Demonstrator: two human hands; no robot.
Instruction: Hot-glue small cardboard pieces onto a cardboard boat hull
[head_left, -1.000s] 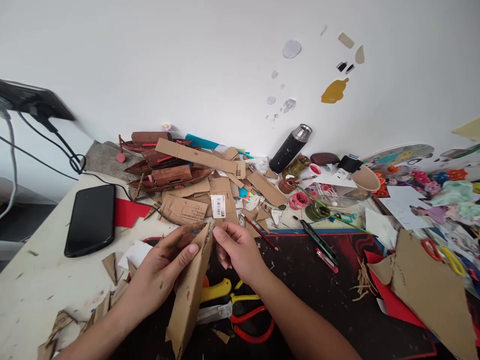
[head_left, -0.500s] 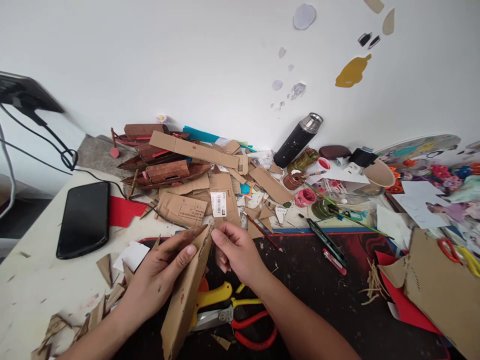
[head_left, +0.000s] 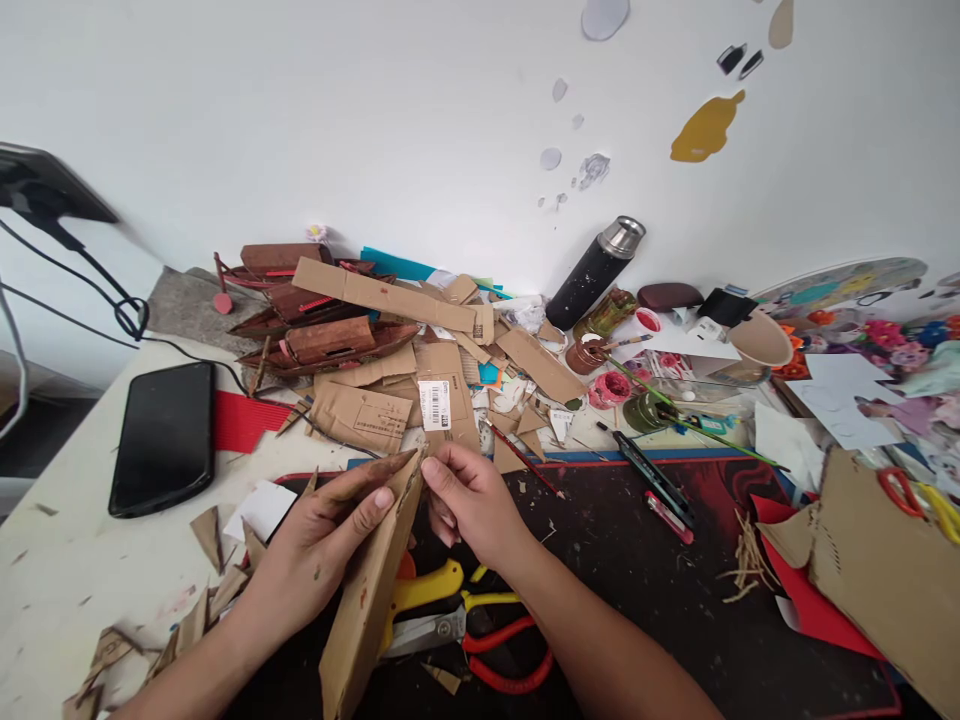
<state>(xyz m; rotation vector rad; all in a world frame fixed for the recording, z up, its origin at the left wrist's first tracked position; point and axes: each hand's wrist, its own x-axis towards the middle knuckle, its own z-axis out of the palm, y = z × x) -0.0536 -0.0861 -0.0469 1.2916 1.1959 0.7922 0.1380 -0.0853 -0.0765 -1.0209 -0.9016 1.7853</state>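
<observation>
A long folded strip of brown cardboard stands tilted on edge in front of me. My left hand grips its upper part, thumb on the near face and fingers on the far side. At the top end, my right hand pinches the cardboard's torn edge between thumb and curled forefinger. Just under and behind the strip lie scissors with red and yellow handles and a yellow-handled tool, both partly hidden by the cardboard.
Brown model boats and cardboard scraps crowd the back. A black phone lies at left. Paint jars and a black thermos stand back right. A dark green utility knife rests on the dark mat.
Both hands keep the same hold on the cardboard, with barely any movement. The whole view has shifted slightly.
</observation>
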